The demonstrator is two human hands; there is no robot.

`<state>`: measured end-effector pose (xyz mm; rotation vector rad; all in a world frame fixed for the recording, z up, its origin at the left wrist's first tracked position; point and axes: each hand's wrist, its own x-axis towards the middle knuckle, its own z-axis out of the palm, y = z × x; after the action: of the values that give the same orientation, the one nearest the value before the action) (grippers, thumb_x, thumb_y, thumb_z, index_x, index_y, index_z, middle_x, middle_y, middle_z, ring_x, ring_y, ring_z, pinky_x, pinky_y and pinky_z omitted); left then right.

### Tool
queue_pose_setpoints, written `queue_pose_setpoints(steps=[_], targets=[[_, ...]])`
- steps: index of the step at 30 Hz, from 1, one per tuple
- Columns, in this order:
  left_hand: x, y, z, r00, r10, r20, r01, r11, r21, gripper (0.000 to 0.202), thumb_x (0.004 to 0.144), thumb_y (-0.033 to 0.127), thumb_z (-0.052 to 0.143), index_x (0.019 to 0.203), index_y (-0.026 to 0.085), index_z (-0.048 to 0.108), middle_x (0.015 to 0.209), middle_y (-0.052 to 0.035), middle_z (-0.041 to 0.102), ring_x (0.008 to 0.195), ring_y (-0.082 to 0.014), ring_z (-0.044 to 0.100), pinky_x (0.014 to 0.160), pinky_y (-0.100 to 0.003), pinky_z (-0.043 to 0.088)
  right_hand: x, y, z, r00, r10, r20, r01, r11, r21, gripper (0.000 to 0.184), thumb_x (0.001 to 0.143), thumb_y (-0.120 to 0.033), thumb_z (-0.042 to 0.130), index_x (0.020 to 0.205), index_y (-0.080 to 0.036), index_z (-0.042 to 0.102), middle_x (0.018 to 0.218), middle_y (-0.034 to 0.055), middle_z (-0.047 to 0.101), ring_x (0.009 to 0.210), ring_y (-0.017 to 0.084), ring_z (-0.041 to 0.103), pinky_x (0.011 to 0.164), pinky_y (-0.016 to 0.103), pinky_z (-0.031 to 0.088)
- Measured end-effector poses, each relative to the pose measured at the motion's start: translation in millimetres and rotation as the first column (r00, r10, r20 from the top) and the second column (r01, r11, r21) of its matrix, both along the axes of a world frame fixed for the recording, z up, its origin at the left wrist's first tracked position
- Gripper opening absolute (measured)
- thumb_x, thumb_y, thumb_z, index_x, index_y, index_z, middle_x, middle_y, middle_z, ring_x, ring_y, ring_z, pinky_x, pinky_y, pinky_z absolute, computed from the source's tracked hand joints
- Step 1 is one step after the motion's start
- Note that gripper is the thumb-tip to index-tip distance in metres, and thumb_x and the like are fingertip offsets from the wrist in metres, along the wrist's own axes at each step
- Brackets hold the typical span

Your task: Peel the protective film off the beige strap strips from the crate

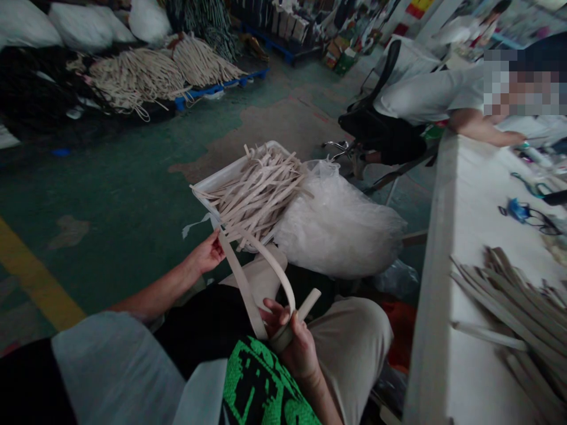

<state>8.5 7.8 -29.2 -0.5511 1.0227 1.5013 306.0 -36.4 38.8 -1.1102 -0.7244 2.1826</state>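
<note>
A long flat beige strap (241, 277) runs in a loop between my two hands above my lap. My left hand (208, 254) is closed, with its fingertips pinching the strap near the bin's front corner. Lower and to the right, my right hand (299, 348) grips the strap where it curls round, and a short end sticks out past the thumb. Just beyond my knees, a white bin (204, 198) holds a heap of similar beige strips (261, 189). My right fingers are partly hidden by the strap.
A full clear plastic bag (341, 230) stands against the bin's right side. Along my right runs a white table (473, 195) with beige strips (509, 295) and glasses (531, 215). A co-worker (425, 94) sits at its far end. Bundled cords (137, 77) lie on a pallet at the back left.
</note>
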Motion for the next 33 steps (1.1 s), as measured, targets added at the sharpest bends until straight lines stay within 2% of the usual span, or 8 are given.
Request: queue_pose_setpoints(steps=[3, 8, 12, 15, 22, 25, 28, 33], targets=[[2.8, -1.7, 1.3, 0.995, 0.045, -0.09, -0.051, 0.996, -0.067, 0.017, 0.098, 0.015, 0.061, 0.083, 0.012, 0.068, 0.069, -0.0032, 0.072, 0.056, -0.0135, 0.069, 0.055, -0.023, 0.058, -9.2, -4.2, -3.5, 0.997, 0.069, 0.047, -0.069, 0.998, -0.007, 0.052, 0.081, -0.072, 0.069, 0.076, -0.019, 0.069, 0.134, 0.0142, 0.065, 0.095, 0.03, 0.072, 0.075, 0.041, 0.059], [1.8, -2.6, 9.6, 0.968, 0.07, -0.239, -0.08, 0.996, -0.035, 0.016, 0.096, 0.014, 0.064, 0.08, 0.012, 0.069, 0.07, -0.0021, 0.071, 0.054, -0.0114, 0.067, 0.054, -0.021, 0.056, -16.1, -6.4, -13.3, 0.93, 0.299, 0.214, -0.339, 0.922, 0.187, 0.056, 0.085, -0.072, 0.066, 0.094, -0.018, 0.077, 0.091, 0.0087, 0.074, 0.071, 0.02, 0.066, 0.066, 0.03, 0.053], [1.3, -7.8, 21.7, 0.966, 0.064, -0.252, -0.075, 0.997, -0.033, 0.017, 0.092, 0.01, 0.067, 0.075, 0.012, 0.067, 0.066, -0.0006, 0.068, 0.051, -0.0094, 0.063, 0.05, -0.019, 0.053, -14.2, 6.7, -9.7, 0.832, 0.195, 0.519, -0.445, 0.794, 0.414, 0.059, 0.093, -0.072, 0.053, 0.091, -0.019, 0.077, 0.078, 0.0059, 0.071, 0.059, 0.016, 0.058, 0.059, 0.028, 0.047], [15.8, -18.1, 31.8, 0.978, -0.02, -0.21, 0.017, 1.0, -0.014, 0.018, 0.092, 0.007, 0.067, 0.074, 0.012, 0.067, 0.062, -0.0002, 0.066, 0.048, -0.0088, 0.061, 0.049, -0.018, 0.053, -26.2, 22.5, -4.3, 0.81, 0.158, 0.566, -0.483, 0.726, 0.49, 0.053, 0.099, -0.063, 0.049, 0.094, -0.019, 0.077, 0.078, 0.0052, 0.071, 0.059, 0.015, 0.058, 0.061, 0.027, 0.047], [59.1, -43.0, 47.0, 0.977, -0.199, -0.08, 0.199, 0.98, -0.002, 0.022, 0.094, 0.007, 0.064, 0.073, 0.01, 0.069, 0.063, -0.003, 0.067, 0.048, -0.0103, 0.062, 0.048, -0.019, 0.053, -49.0, 46.0, 0.2, 0.79, 0.341, 0.51, -0.58, 0.685, 0.441, 0.053, 0.098, -0.062, 0.048, 0.105, -0.017, 0.076, 0.07, 0.0043, 0.068, 0.06, 0.016, 0.06, 0.059, 0.025, 0.047], [58.4, -46.3, 52.7, 0.981, -0.165, -0.097, 0.162, 0.986, -0.036, 0.022, 0.094, 0.006, 0.063, 0.073, 0.011, 0.069, 0.06, -0.0014, 0.065, 0.047, -0.0101, 0.061, 0.047, -0.019, 0.053, -31.5, 49.3, 13.7, 0.726, 0.38, 0.574, -0.664, 0.605, 0.44, 0.043, 0.101, -0.051, 0.049, 0.1, -0.018, 0.076, 0.07, 0.0029, 0.068, 0.062, 0.015, 0.062, 0.062, 0.024, 0.046], [61.9, -48.9, 57.0, 0.978, -0.196, -0.066, 0.192, 0.98, -0.057, 0.025, 0.095, 0.006, 0.061, 0.072, 0.011, 0.068, 0.058, -0.001, 0.064, 0.048, -0.0102, 0.061, 0.049, -0.019, 0.054, -28.9, 53.0, 22.8, 0.663, 0.301, 0.685, -0.715, 0.526, 0.461, 0.032, 0.101, -0.039, 0.052, 0.092, -0.019, 0.075, 0.067, 0.0016, 0.066, 0.061, 0.015, 0.061, 0.061, 0.024, 0.043], [65.9, -48.3, 54.3, 0.953, -0.285, -0.103, 0.296, 0.949, 0.109, 0.015, 0.088, 0.011, 0.074, 0.074, 0.009, 0.071, 0.066, -0.0044, 0.069, 0.055, -0.0114, 0.065, 0.053, -0.019, 0.054, -50.9, 60.7, 16.9, 0.747, 0.335, 0.574, -0.645, 0.574, 0.505, 0.033, 0.101, -0.04, 0.05, 0.097, -0.018, 0.074, 0.078, 0.0038, 0.071, 0.065, 0.016, 0.065, 0.062, 0.024, 0.047]])
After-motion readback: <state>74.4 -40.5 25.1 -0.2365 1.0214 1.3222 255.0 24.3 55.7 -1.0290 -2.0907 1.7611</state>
